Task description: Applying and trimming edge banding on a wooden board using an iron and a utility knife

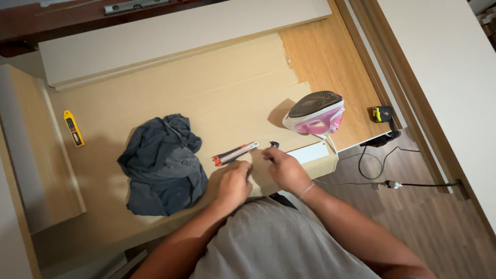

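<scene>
Here, left to right: yellow cutter (73, 128) near worktop's (232, 93) left edge, crumpled grey cloth (163, 164), then left hand (233, 185) curled knuckles-up, apparently empty, just below red-grey utility knife (235, 153). Right hand (285, 169) pinching small dark piece (274, 144). Pink iron (315, 113) beside right edge; open board beyond.

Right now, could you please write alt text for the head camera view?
A person's left hand and right hand rest on a cardboard sheet beside a red-and-grey utility knife. Nearby lie a crumpled dark cloth, a pink iron and a yellow cutter.
</scene>
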